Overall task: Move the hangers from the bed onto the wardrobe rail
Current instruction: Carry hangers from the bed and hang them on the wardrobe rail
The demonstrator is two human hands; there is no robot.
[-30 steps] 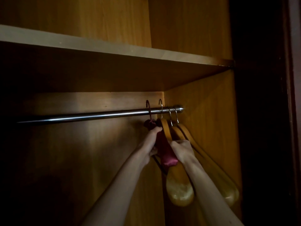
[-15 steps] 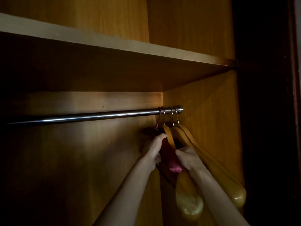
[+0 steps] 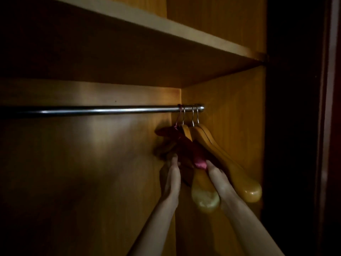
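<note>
Hangers (image 3: 206, 145) hooked at the far right end of the rail (image 3: 96, 110), four hooks bunched just beside the end cap. Three of pale wood, one wrapped in red satin (image 3: 191, 152), leftmost of the bunch and pressed against the nearest wooden one. Long axes slanting down and toward the camera, hooks up at the rail, shoulder ends low and near the wrists. Both hands directly below the bunch, reaching up and away. Left hand (image 3: 172, 172) at the red hanger's left side, fingers stretched upward, seemingly just touching; actual grip lost in shadow and blur, so cannot tell. Right hand (image 3: 215, 171) at the satin's lower tip and against the wooden arm beside it, fingers hidden behind the wood; grasping or merely touching, cannot tell. Right hand marginally nearer the satin end, left nearer the hook side. Likely stage: settling the bunch, then letting go downward and back. Rest of the rail bare to the left, shelf (image 3: 184, 34) above. No brands, labels or writing readable anywhere. Bed out of view.
</note>
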